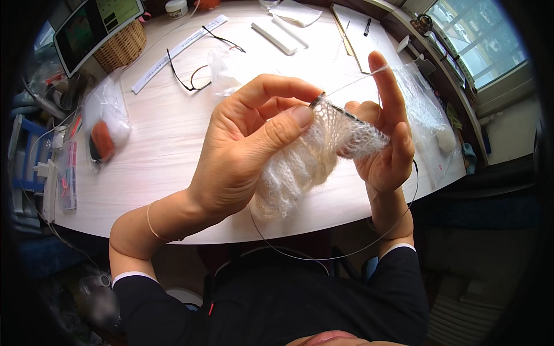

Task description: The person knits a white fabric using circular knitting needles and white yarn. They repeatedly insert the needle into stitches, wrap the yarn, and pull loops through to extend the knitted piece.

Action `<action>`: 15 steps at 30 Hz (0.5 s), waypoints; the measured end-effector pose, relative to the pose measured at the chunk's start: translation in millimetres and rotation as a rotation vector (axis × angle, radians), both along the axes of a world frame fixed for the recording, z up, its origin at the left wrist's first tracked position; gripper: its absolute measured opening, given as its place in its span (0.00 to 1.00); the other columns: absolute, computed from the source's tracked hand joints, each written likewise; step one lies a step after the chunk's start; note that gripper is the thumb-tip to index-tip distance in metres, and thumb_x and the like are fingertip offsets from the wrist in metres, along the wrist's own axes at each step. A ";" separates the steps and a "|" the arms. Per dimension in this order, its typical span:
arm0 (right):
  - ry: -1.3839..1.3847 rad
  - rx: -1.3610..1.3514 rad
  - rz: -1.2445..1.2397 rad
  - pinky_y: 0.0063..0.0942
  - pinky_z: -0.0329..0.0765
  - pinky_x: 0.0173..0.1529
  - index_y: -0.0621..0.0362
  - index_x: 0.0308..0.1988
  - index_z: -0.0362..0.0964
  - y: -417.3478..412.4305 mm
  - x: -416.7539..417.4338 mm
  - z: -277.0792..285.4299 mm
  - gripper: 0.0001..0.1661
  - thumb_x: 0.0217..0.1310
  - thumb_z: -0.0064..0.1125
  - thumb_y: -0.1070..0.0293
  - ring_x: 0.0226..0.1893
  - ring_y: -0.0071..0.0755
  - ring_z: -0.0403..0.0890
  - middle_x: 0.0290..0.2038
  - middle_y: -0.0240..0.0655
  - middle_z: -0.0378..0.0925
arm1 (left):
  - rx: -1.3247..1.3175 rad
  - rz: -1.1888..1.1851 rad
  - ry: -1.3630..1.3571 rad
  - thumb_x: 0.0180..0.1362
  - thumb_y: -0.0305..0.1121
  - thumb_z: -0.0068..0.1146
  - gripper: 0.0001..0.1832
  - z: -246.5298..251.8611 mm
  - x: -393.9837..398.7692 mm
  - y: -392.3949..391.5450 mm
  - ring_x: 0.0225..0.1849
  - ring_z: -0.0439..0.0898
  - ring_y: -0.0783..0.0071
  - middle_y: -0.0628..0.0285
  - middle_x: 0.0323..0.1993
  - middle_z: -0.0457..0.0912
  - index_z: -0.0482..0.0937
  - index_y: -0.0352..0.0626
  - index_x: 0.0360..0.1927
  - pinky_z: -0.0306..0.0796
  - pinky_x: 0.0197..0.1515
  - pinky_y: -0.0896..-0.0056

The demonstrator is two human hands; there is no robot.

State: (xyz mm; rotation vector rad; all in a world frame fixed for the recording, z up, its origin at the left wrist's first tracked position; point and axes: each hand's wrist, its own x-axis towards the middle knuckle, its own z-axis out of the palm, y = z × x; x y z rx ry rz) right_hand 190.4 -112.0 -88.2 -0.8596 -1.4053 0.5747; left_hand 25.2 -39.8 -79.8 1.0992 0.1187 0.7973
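A piece of fluffy white knitting (288, 177) hangs between my hands on circular knitting needles (346, 113). My left hand (242, 138) pinches the knitting and one needle near its tip, thumb against forefinger. On the other side, my right hand (385, 147) holds the other needle and the edge of the knitting, with its forefinger raised. A thin white strand of yarn (357, 82) runs from the needle tips to that raised forefinger. The thin cable (320, 259) of the needles loops below the hands, past the table's front edge.
On the white table (151, 173) lie eyeglasses (190, 88), a ruler (179, 54), a plastic bag with white stuffing (110, 104), a notebook (361, 32) with a pen (367, 27), and clear plastic packaging (428, 121) at the right. A tablet (95, 32) stands before a wicker basket (123, 45).
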 end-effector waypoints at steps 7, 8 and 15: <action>0.010 0.010 -0.046 0.18 0.73 0.26 0.63 0.63 0.36 2.5 -1.9 -3.1 0.54 0.52 0.28 0.30 0.23 0.18 0.74 0.38 0.40 0.72 | -0.044 -0.022 -0.009 0.56 0.30 0.52 0.10 -0.3 0.5 -0.7 0.35 0.75 0.82 0.63 0.31 0.76 0.72 0.40 0.42 0.70 0.39 0.81; 0.005 0.015 -0.058 0.18 0.74 0.26 0.63 0.63 0.36 2.9 -1.8 -3.6 0.54 0.52 0.27 0.29 0.23 0.18 0.75 0.38 0.39 0.73 | -0.044 -0.023 -0.007 0.56 0.30 0.52 0.10 -0.3 0.6 -0.8 0.35 0.75 0.82 0.63 0.31 0.76 0.72 0.40 0.42 0.70 0.39 0.82; -0.356 0.196 -0.229 0.19 0.66 0.32 0.67 0.59 0.47 2.0 5.2 -6.4 0.55 0.49 0.33 0.28 0.20 0.17 0.68 0.29 0.38 0.71 | -0.043 0.018 0.022 0.56 0.30 0.52 0.10 -0.8 0.8 -3.2 0.34 0.73 0.83 0.64 0.31 0.76 0.72 0.41 0.41 0.68 0.39 0.83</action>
